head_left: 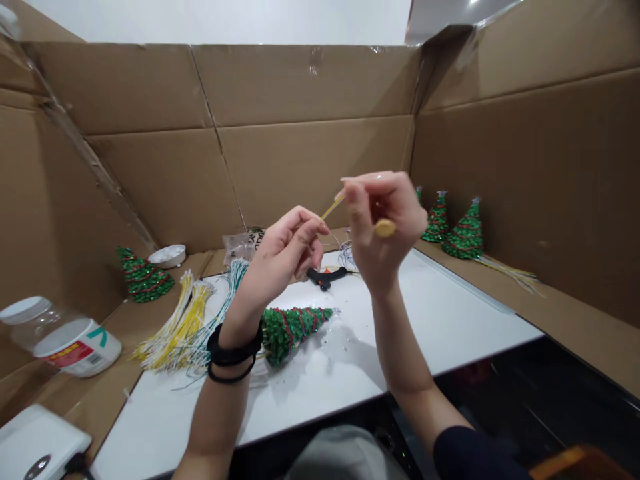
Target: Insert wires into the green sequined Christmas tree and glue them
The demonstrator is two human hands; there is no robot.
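In front of me, my left hand pinches a thin yellow strand between thumb and fingertips. The strand runs up to the fingertips of my right hand, which is also closed and slightly blurred. A rounded yellow end sticks out of the right palm; what it belongs to is hidden in the fingers. Below the hands, a green glittery Christmas tree with red garland lies on its side on the white board, its tip to the right. A black glue gun rests behind it.
Bundles of yellow and white wires and teal-white wires lie left. One tree stands near a white bowl; several trees stand right. A jar lies far left. Cardboard walls enclose the board.
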